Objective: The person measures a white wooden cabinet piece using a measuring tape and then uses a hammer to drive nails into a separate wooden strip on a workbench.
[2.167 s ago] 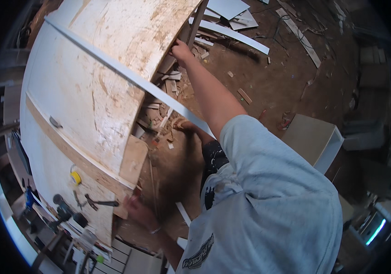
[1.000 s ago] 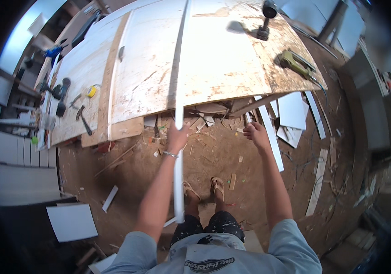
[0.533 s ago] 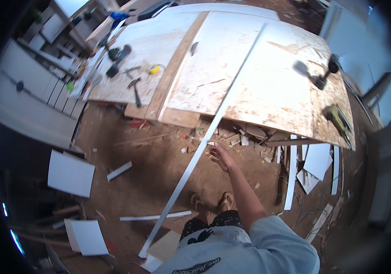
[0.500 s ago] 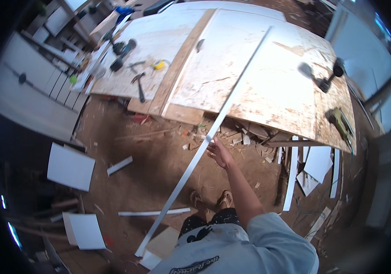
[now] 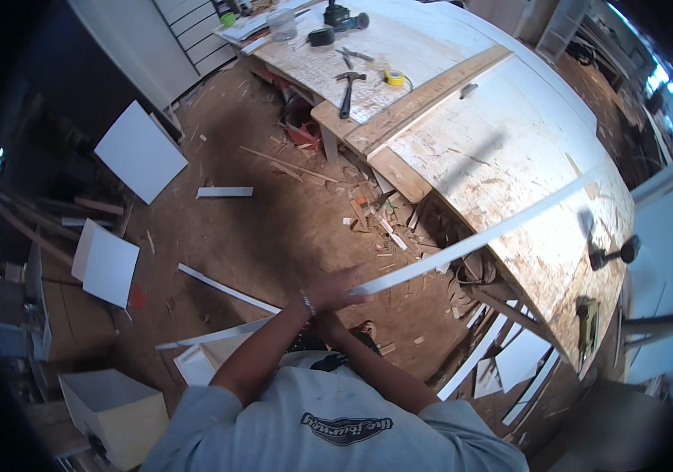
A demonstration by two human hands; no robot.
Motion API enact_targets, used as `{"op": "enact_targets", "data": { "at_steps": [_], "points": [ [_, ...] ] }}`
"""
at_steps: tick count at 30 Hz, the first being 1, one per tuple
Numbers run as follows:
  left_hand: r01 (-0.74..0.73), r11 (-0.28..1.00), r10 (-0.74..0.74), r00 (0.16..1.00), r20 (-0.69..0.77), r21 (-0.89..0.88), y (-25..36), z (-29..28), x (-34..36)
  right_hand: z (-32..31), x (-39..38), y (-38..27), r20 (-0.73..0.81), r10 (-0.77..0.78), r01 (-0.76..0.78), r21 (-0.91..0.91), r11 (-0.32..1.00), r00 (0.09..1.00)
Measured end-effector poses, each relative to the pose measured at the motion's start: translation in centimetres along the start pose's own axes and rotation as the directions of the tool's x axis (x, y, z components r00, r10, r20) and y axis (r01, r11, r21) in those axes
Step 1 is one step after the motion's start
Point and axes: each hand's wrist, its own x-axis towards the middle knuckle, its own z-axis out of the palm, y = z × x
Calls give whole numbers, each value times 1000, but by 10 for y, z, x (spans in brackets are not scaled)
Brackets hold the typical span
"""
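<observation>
A long narrow white strip (image 5: 462, 250) slants from low in front of me up over the workbench. My left hand (image 5: 335, 288), with a bracelet at its wrist, closes around the strip near my waist, fingers on both of its sides. Just below, crossing under the left wrist, is my right hand (image 5: 327, 324); its fingers are hidden. Beyond the left forearm the strip's other end shows low at left. On the bench lie a hammer (image 5: 347, 94), a yellow tape measure (image 5: 394, 77), pliers (image 5: 354, 55) and a cordless drill (image 5: 342, 23).
The large white-topped workbench (image 5: 541, 126) fills the right and far side, a wooden board (image 5: 438, 98) across it. A second power tool (image 5: 615, 252) and a green tool (image 5: 586, 322) lie near its right edge. White panels (image 5: 141, 153), offcuts (image 5: 224, 192) and scraps lie on the dirt floor.
My view has turned left. The strip now slants lower toward the right side of the bench. My left hand has come onto it, and the right hand has dropped closer to my body.
</observation>
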Motion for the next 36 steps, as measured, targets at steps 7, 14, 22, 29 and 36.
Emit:
{"op": "enact_targets", "data": {
  "at_steps": [7, 14, 22, 29, 36],
  "points": [
    [-1, 990, -34, 967, -252, -141, -22, 50, -47, -2, 2, -9, 89, 8, 48, -612, 789, 996],
    [81, 996, -86, 973, -213, -30, -20, 58, -14, -4, -10, -27, 0, 176, -148, -537, 831, 984],
    [-33, 999, 29, 964, -263, -10, -58, -12, 2, -37, 39, -114, 104, 370, -289, -449, 846, 923],
    [121, 975, -171, 946, -277, -188, -137, -80, -44, -152, 55, -215, -472, 17, -214, -367, 905, 882],
    [226, 937, -292, 925, -243, -265, -188, -68, -94, -205, 165, -320, -763, -517, 52, -542, 839, 388]
  ]
}}
